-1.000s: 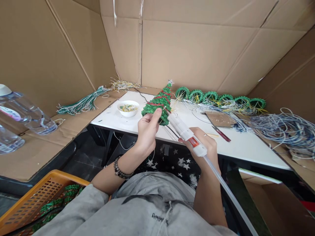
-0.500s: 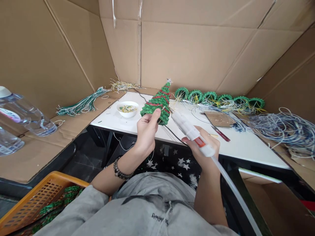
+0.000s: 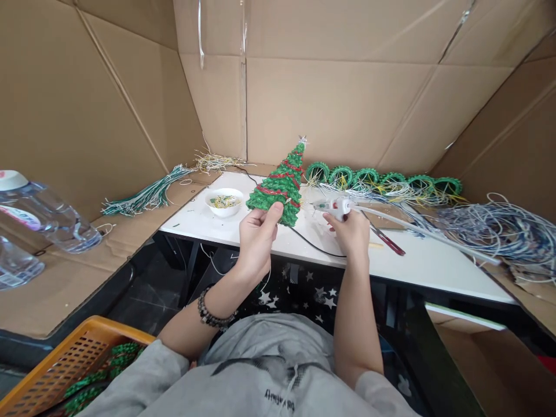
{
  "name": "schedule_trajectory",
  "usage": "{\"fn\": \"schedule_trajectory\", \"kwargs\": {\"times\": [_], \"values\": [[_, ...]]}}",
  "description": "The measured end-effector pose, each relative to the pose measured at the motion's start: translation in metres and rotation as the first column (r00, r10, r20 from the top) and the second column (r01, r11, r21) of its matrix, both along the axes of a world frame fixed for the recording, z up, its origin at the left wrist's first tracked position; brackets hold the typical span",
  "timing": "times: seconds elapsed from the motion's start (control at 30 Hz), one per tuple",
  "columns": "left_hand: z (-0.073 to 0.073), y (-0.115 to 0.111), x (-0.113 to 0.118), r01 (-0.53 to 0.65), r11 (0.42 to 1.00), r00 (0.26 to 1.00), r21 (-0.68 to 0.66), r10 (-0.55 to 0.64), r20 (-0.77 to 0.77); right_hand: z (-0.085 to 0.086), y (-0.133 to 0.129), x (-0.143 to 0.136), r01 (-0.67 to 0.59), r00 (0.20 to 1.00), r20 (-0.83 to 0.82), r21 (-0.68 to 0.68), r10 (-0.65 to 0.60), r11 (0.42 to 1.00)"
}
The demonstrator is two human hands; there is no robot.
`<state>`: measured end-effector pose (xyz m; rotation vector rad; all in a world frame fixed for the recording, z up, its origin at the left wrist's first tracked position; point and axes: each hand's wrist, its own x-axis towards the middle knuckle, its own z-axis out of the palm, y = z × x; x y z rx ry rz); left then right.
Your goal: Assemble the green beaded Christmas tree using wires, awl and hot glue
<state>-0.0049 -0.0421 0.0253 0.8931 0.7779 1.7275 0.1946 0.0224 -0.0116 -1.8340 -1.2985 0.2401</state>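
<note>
My left hand (image 3: pixel 259 234) grips the lower edge of a small green Christmas tree (image 3: pixel 278 188), thumb on its front. Red garland winds round the tree, and a silvery star tops it. The tree stands upright, leaning slightly right. My right hand (image 3: pixel 353 231) is closed round a white glue gun (image 3: pixel 337 205), whose nozzle points left towards the tree's lower right side, a little apart from it. A long translucent glue stick (image 3: pixel 425 231) sticks out of the gun's back to the right. A black cord (image 3: pixel 315 249) runs below the tree towards my right hand.
A white bowl (image 3: pixel 225 202) of small cut pieces stands left on the white table (image 3: pixel 208 227). Several green rings with wires (image 3: pixel 365 175) line the back. Red-handled pliers (image 3: pixel 390 242) and a wire bundle (image 3: pixel 499 231) lie right. Bottles (image 3: pixel 56 217) and an orange basket (image 3: pixel 61 353) are left.
My right hand has moved forward and turned the glue gun from slanting towards me to lying nearly level, nozzle left. My left hand keeps hold of the tree, which has shifted only slightly.
</note>
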Motion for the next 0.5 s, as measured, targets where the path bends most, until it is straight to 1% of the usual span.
{"fn": "schedule_trajectory", "kwargs": {"times": [0.13,0.33,0.4,0.43,0.5], "values": [[0.001,-0.002,0.001,-0.005,1.0,1.0,0.022,0.006,-0.018,-0.009,0.004,0.004,0.022,0.999,0.027,-0.036,-0.021,0.999],[0.002,-0.004,0.001,-0.002,1.0,1.0,0.031,0.002,-0.009,-0.01,0.008,0.003,0.027,0.999,0.038,-0.084,-0.024,0.996],[0.002,-0.004,0.0,-0.003,0.999,1.0,0.033,0.003,-0.007,-0.009,0.0,0.003,0.019,0.999,0.039,-0.095,-0.016,0.995],[0.002,-0.004,0.0,-0.001,0.999,1.0,0.034,0.001,-0.006,-0.008,-0.008,0.004,0.013,0.999,0.04,-0.099,-0.01,0.995],[0.002,-0.003,-0.001,0.005,0.999,1.0,0.036,-0.005,0.003,-0.003,-0.033,0.009,-0.005,0.999,0.049,-0.107,0.01,0.994]]}}
